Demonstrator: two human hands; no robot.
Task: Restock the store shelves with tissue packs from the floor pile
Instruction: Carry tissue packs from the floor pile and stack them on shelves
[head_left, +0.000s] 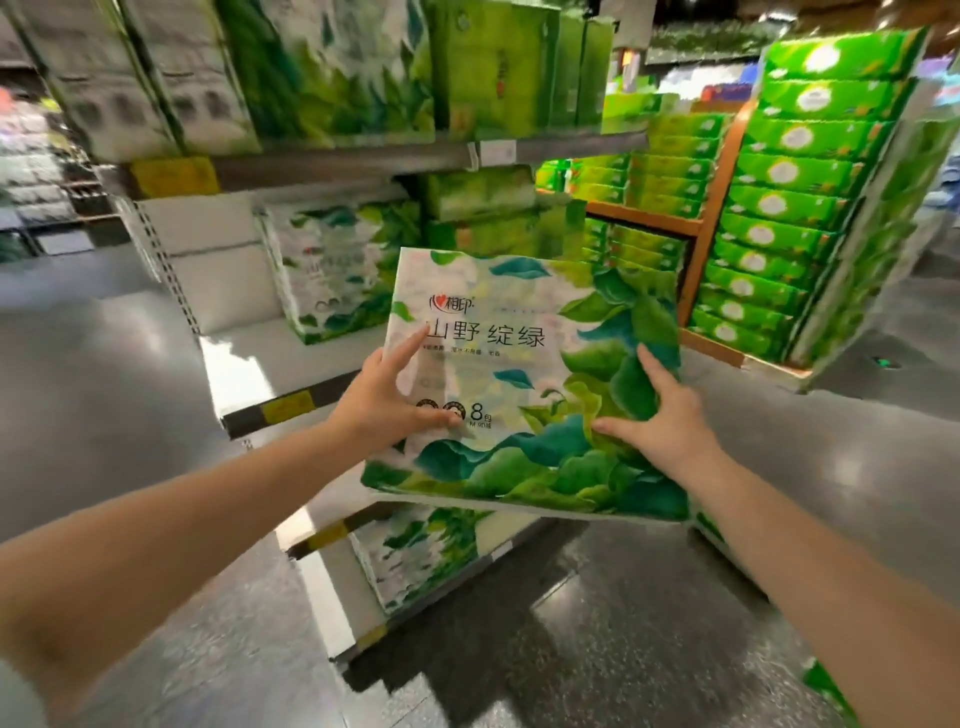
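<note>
From the head camera, a person is holding a tissue pack (524, 379) in mid-air in front of the shelves, its printed face turned up toward the viewer. The left hand (384, 400) is lying spread on the face, fingers straight and thumb pressing near the lower left, while the right hand (660, 415) is pressing spread fingers against the leafy right side; both appear to be steadying the bulky pack for carrying. It is hovering just above the middle shelf (280, 374), where a matching pack (332, 275) is standing and bare space beside it is likely awaiting this one.
</note>
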